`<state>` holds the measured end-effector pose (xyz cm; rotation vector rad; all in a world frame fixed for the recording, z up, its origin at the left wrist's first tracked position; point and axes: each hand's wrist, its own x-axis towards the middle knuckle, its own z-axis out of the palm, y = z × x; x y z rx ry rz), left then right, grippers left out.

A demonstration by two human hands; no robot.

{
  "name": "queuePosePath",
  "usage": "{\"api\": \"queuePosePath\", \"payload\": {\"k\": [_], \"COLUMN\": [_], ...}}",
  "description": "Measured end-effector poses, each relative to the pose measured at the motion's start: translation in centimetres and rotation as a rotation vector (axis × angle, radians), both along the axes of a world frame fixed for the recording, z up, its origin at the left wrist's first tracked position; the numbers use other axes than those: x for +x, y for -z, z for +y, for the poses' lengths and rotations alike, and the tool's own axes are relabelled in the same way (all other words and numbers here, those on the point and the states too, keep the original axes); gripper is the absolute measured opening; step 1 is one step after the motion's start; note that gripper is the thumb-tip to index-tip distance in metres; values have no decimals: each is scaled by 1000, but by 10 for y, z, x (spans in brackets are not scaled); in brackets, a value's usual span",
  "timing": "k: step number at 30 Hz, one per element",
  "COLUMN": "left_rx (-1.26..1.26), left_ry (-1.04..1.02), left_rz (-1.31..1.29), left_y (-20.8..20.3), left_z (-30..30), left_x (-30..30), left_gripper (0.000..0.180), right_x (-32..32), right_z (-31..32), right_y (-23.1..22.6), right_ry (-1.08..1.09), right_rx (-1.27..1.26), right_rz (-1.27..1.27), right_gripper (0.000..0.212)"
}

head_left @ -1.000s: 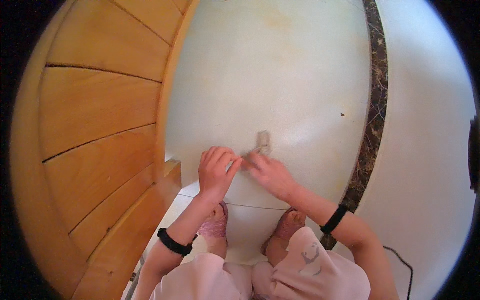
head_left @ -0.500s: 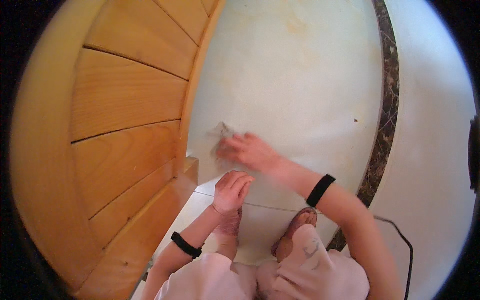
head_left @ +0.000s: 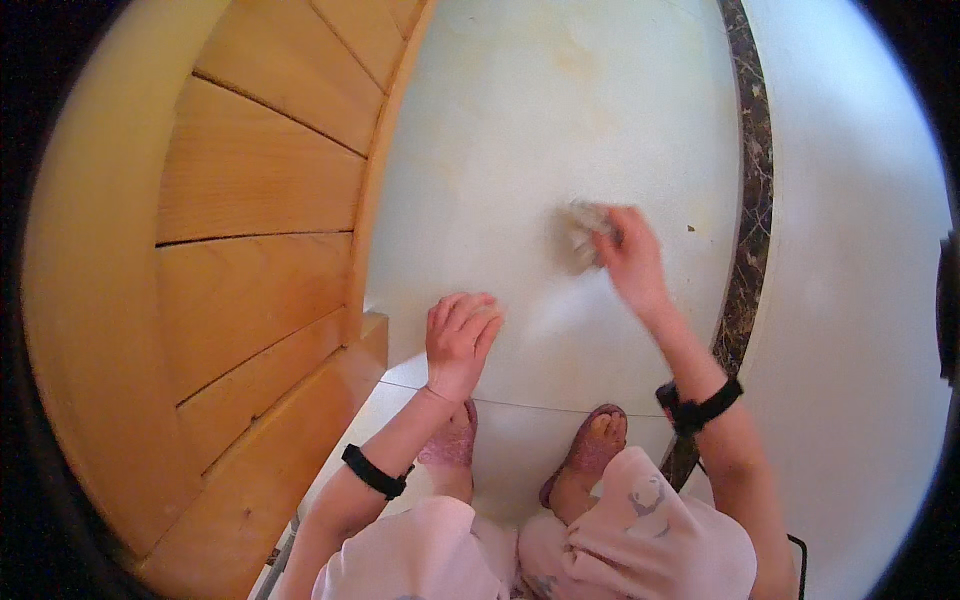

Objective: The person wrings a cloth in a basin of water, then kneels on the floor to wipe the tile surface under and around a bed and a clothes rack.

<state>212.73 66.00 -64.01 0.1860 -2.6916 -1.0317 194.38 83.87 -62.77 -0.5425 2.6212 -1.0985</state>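
Note:
In my right hand [head_left: 632, 252] is a crumpled greyish cloth [head_left: 582, 238], blurred by motion. The fingers close on it just above the pale floor [head_left: 520, 150], and I cannot tell if it touches the surface. My left hand [head_left: 462, 340] hangs lower and to the left, fingers curled together with the back of the hand toward me. Whatever lies inside that curl, if anything, is hidden.
A wooden door with planks [head_left: 265, 190] borders the left side. On the right runs a dark marbled strip [head_left: 752, 200] beside a white wall [head_left: 850, 250]. A small dark speck [head_left: 690, 229] lies near the strip. My feet in pinkish sandals [head_left: 590, 450] stand below.
My right hand has swept the cloth from near the door's edge rightward and slightly away from me. My left hand has risen a little and stays curled.

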Motion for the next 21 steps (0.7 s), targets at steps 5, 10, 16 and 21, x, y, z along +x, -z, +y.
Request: {"api": "queuePosePath", "payload": {"k": [5,10,16,21], "left_rx": [360,185,-220,-483], "left_ry": [-12,149,211,242], "left_rz": [-82,-82,-208,-319], "left_y": [-10,8,-18,-2], "left_z": [16,4,-14,-16], "left_x": [4,15,14,9], "left_gripper": [41,42,51,51], "right_x": [94,104,88,87], "right_z": [-13,-2,7,0], "right_y": [-2,-6,-6,1], "right_ry": [-232,-275,-146,-217], "right_rx": [-283,-123,-75,-155], "right_rz": [-683,-506,-489,-400], "right_gripper": [50,44,28,22]}}
